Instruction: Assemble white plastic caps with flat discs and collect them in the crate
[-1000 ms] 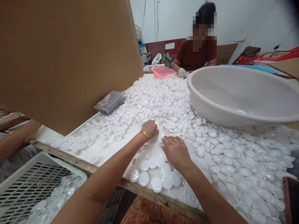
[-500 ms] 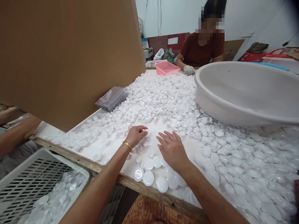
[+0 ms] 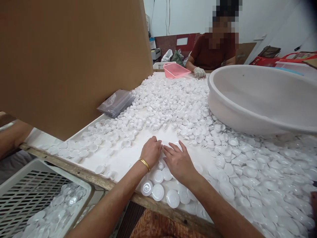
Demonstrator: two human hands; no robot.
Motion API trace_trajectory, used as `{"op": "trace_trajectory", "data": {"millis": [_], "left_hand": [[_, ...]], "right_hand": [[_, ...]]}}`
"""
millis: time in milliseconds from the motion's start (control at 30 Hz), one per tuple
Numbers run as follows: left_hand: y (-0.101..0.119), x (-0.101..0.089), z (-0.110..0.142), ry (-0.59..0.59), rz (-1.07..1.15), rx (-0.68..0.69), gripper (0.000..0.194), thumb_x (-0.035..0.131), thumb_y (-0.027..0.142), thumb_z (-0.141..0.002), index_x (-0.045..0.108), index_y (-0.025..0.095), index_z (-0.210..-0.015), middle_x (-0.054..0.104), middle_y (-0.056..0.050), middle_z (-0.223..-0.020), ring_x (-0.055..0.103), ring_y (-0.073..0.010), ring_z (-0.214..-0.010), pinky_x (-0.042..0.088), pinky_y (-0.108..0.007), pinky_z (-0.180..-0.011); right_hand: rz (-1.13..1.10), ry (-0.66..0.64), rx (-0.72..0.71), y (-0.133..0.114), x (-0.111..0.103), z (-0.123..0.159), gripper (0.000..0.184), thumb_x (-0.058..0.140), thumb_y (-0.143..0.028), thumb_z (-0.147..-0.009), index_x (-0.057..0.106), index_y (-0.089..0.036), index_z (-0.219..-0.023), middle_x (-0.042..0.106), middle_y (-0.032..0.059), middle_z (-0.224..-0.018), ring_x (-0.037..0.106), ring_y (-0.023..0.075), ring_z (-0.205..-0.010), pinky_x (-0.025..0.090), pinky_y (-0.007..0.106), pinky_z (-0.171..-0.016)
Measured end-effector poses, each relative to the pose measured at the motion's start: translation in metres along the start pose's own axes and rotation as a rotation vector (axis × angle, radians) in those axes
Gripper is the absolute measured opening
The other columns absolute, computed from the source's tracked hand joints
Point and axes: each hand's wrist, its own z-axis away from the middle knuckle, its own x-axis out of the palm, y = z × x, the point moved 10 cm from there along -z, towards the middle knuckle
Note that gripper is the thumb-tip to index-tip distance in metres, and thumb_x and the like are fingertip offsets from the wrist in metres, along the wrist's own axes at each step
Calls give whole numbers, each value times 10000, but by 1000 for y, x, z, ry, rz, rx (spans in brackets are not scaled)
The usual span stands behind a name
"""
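My left hand [image 3: 151, 152], with a gold bangle at the wrist, rests over the white tabletop. Its fingers are curled together, and whatever they hold is hidden. Right beside it, my right hand [image 3: 178, 162] has its fingers stretched out, the tips close to the left hand's fingertips. Small round white plastic pieces [image 3: 158, 192] lie in a loose group between my forearms and near the table's front edge. Beyond my hands spreads a broad heap of small white cup-like and dish-like plastic pieces [image 3: 168, 102].
A large white basin [image 3: 237, 115] stands on the heap at right. A tall cardboard sheet [image 3: 74, 66] blocks the left. Clear plastic bags [image 3: 116, 102] and a pink scoop [image 3: 174, 70] lie beyond. A slatted crate [image 3: 86, 195] sits below left. A co-worker [image 3: 215, 49] sits opposite.
My left hand has moved right, up against my right hand, and its fingers have turned away from view. My right hand has shifted slightly left, still with extended fingers.
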Motion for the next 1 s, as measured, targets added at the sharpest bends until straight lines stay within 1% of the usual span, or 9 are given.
{"op": "trace_trajectory", "data": {"millis": [67, 200, 333, 433, 667, 767, 900, 933, 1000], "left_hand": [[3, 3, 0, -19, 26, -1, 248, 365, 190, -877, 612, 169, -876, 518, -54, -836, 521, -159, -785, 399, -271, -701], [-1, 5, -2, -56, 63, -16, 252, 380, 220, -876, 627, 184, -908, 524, -46, -838, 512, -151, -771, 388, -271, -698], [3, -3, 3, 52, -66, 29, 260, 384, 263, -878, 621, 202, -965, 536, -71, -870, 468, -213, -864, 356, -334, -722], [6, -6, 10, 116, -139, -2, 268, 369, 259, -881, 586, 222, -1034, 537, -88, -926, 428, -247, -909, 322, -381, -722], [5, -1, 14, 89, -160, -32, 270, 360, 268, -884, 562, 247, -1061, 527, -90, -965, 409, -247, -916, 291, -395, -730], [3, -2, 13, 111, -158, -26, 281, 338, 284, -890, 567, 255, -1051, 525, -85, -961, 411, -251, -914, 293, -393, -725], [6, -3, 14, 108, -142, -14, 285, 348, 303, -883, 593, 253, -1021, 530, -90, -959, 411, -263, -930, 300, -398, -724], [6, -4, 14, 110, -137, -22, 284, 356, 309, -878, 603, 256, -1010, 531, -91, -956, 411, -268, -932, 302, -402, -725], [8, -6, 14, 112, -118, -43, 296, 360, 325, -874, 621, 264, -1000, 532, -93, -950, 409, -277, -934, 308, -410, -727]], "right_hand": [[18, 9, 9, 2, -3, 1, 273, 473, -225, -874, 582, -197, -1122, 619, 56, -1143, 474, 220, -1151, 191, 477, -1052], [12, 13, 4, 3, -4, 2, 290, 505, -238, -860, 573, -183, -1136, 607, 62, -1162, 470, 230, -1151, 183, 485, -1059], [-10, 16, 15, 3, -2, 0, 336, 512, -252, -857, 541, -165, -1180, 572, 76, -1213, 458, 237, -1164, 180, 489, -1061], [-3, 14, -1, -1, -1, -1, 320, 477, -264, -877, 552, -158, -1169, 584, 91, -1194, 458, 233, -1168, 182, 492, -1060], [63, -12, -54, -9, -2, -3, 299, 457, -224, -879, 580, -125, -1132, 599, 118, -1161, 403, 255, -1218, 162, 512, -1068], [22, -36, -43, -9, 2, -4, 319, 426, -239, -892, 564, -116, -1152, 588, 118, -1178, 412, 248, -1209, 143, 511, -1074], [-57, -72, 28, -4, 4, -7, 334, 421, -251, -893, 549, -120, -1172, 580, 107, -1196, 439, 235, -1184, 123, 504, -1077], [-91, -81, 40, -1, 2, -6, 334, 436, -253, -885, 545, -136, -1178, 579, 93, -1200, 436, 233, -1187, 133, 507, -1074], [-191, -79, 68, 12, -11, -2, 331, 449, -269, -879, 537, -182, -1186, 577, 55, -1209, 433, 215, -1192, 206, 481, -1057]]}}
